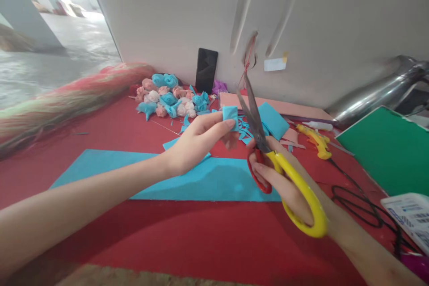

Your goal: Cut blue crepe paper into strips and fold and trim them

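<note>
Between the thumb and fingers of my left hand (197, 140) is a small folded piece of blue crepe paper (230, 116). My right hand (281, 178) has its fingers through the handles of a pair of scissors (259, 132), one handle yellow and one red. The blades point up and stand slightly apart, just right of the folded piece and not touching it. Below both hands a long blue paper strip (208, 183) lies flat on the red table (187, 237). Blue paper scraps (246, 134) and a square blue piece (273, 120) lie behind the hands.
Blue, pink and white paper flowers (167, 96) are heaped at the back left, beside a leaning black phone (206, 70). A yellow glue gun (315, 140) with a black cord lies right, near a green board (389, 152). A straw-like bundle (67, 98) borders the left.
</note>
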Tool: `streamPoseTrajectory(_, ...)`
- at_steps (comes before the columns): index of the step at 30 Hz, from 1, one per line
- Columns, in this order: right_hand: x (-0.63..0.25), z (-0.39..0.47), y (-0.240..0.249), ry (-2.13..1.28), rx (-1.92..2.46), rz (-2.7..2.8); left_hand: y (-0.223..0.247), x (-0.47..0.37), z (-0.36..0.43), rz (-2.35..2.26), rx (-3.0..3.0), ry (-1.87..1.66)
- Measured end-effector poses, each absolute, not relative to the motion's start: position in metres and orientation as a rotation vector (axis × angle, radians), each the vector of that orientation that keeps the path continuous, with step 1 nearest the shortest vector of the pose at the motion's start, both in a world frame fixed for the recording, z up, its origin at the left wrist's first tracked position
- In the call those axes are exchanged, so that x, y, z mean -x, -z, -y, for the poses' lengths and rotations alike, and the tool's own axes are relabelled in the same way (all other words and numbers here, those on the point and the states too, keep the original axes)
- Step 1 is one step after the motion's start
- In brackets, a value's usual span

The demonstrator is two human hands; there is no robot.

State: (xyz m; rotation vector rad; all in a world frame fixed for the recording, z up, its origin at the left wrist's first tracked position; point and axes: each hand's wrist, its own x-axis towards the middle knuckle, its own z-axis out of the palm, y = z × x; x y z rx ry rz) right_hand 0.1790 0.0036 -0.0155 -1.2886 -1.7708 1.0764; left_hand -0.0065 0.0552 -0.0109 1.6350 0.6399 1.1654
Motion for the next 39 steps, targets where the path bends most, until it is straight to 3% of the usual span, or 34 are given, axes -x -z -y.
streamPoseTrajectory(22, -0.168, 0.006, 0.012, -0.879, 1.294, 2.015, 0.008, 0.004, -0.051, -0.785, -1.659, -1.13)
streamPoseTrajectory(39, -0.163, 0.01, 0.014, -0.842, 1.268, 1.968, 0.014, 0.003, -0.053, -0.522, -1.545, -1.131)
